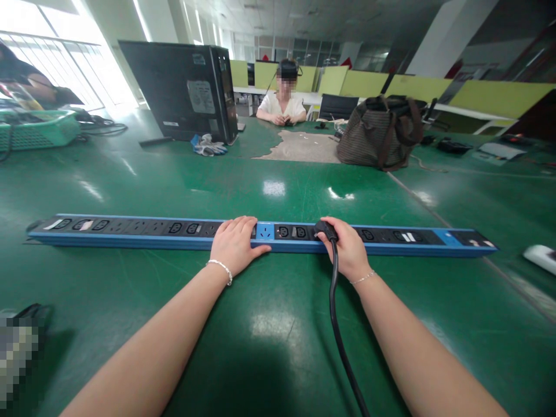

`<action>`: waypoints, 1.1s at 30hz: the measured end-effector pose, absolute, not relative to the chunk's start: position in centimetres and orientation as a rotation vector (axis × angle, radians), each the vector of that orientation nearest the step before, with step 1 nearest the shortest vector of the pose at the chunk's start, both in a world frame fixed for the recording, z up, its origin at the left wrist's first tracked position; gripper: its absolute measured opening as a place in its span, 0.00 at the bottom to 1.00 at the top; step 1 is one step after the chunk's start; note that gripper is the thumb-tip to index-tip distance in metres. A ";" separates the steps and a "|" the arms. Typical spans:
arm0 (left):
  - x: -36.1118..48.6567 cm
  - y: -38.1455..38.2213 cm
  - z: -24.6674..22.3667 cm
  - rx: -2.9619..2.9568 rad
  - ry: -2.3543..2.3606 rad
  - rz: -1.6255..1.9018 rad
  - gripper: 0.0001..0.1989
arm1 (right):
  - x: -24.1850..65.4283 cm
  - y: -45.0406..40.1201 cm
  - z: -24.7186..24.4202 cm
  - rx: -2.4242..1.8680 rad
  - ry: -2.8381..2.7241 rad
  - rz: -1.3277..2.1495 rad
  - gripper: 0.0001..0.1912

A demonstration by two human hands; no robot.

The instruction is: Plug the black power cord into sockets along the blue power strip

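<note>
A long blue and black power strip (200,244) lies across the green table in front of me, its sockets facing up. My left hand (234,240) grips it left of the blue socket (264,231), fingers over the top and thumb at the front edge. Held in my right hand (346,246) is a black plug (326,229), right at the sockets on the right half of the strip. How deep the plug sits in a socket is hidden. From it a thick black cable (333,295) hangs toward me between my arms.
Behind the strip stand a black computer case (174,92), a pair of gloves (208,145) and a brown bag (377,133). A green basket (39,132) is at far left. Another person (282,104) sits across the table. A white object (541,256) lies at the right edge.
</note>
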State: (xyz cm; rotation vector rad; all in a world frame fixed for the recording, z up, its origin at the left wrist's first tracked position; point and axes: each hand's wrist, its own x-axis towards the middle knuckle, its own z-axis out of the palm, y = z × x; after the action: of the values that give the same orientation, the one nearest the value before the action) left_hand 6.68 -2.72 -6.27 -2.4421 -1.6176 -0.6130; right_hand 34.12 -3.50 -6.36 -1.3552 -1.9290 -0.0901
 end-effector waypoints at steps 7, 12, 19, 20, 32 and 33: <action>6.7 -2.7 -6.2 -2.443 -1.625 -0.590 0.34 | 34.0 -3.5 -6.6 -1.313 -1.975 -0.166 0.17; 6.7 -2.8 -6.2 -2.439 -1.629 -0.584 0.34 | 33.8 -3.6 -6.8 -1.350 -2.020 -0.201 0.17; 6.8 -2.9 -6.1 -2.421 -1.633 -0.566 0.35 | 33.2 -4.3 -6.6 -1.419 -2.010 -0.268 0.17; 6.8 -2.9 -6.1 -2.422 -1.637 -0.567 0.35 | 33.2 -4.4 -6.6 -1.415 -2.017 -0.293 0.18; 6.8 -2.9 -6.1 -2.416 -1.638 -0.549 0.35 | 32.3 -4.9 -5.4 -1.484 -2.090 -0.441 0.16; 6.8 -2.9 -6.0 -2.415 -1.641 -0.548 0.35 | 32.3 -4.9 -5.3 -1.489 -2.098 -0.443 0.16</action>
State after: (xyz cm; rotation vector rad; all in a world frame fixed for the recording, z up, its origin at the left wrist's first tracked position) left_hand 6.84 -2.92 -6.03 -2.4153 -1.6411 -0.5480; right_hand 32.31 -4.90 -5.30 -1.4892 -2.0975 -0.4429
